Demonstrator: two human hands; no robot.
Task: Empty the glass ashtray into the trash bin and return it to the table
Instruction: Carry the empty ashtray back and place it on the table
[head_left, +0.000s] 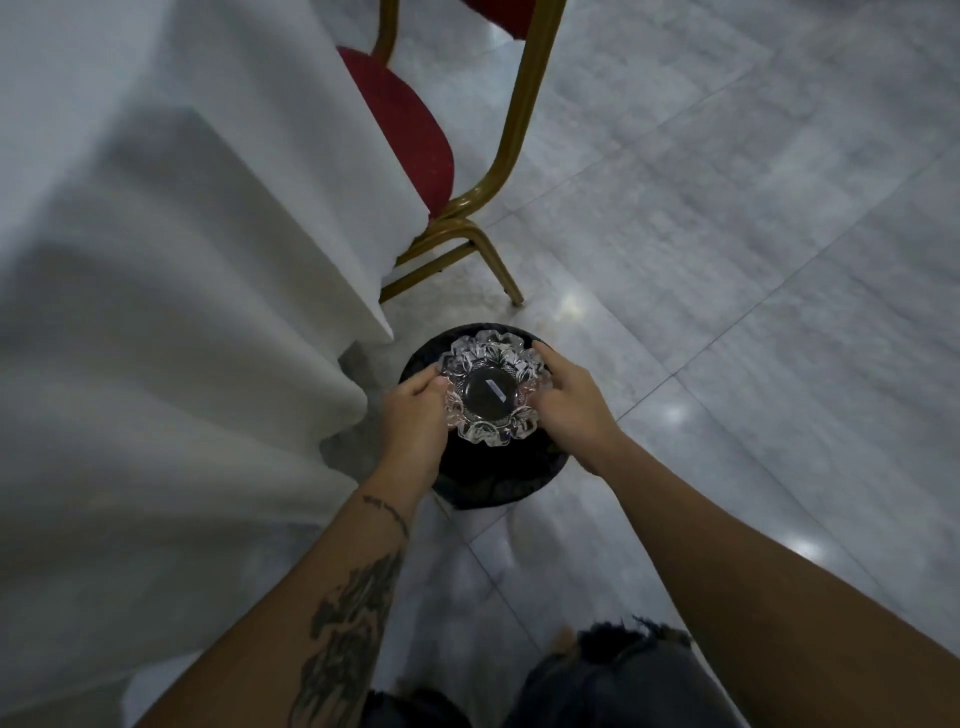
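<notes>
A scalloped clear glass ashtray (489, 387) is held directly over a round black trash bin (480, 480) on the floor. My left hand (415, 415) grips its left rim and my right hand (569, 397) grips its right rim. The ashtray looks level, its hollow facing up, and a small white strip shows in its dark centre. The bin's inside is hidden behind the ashtray and my hands.
A table draped in a long white cloth (171, 270) fills the left side, its folds reaching the floor beside the bin. A red-seated chair with a gold metal frame (498, 171) stands behind the bin. Grey marble floor (753, 234) spreads to the right.
</notes>
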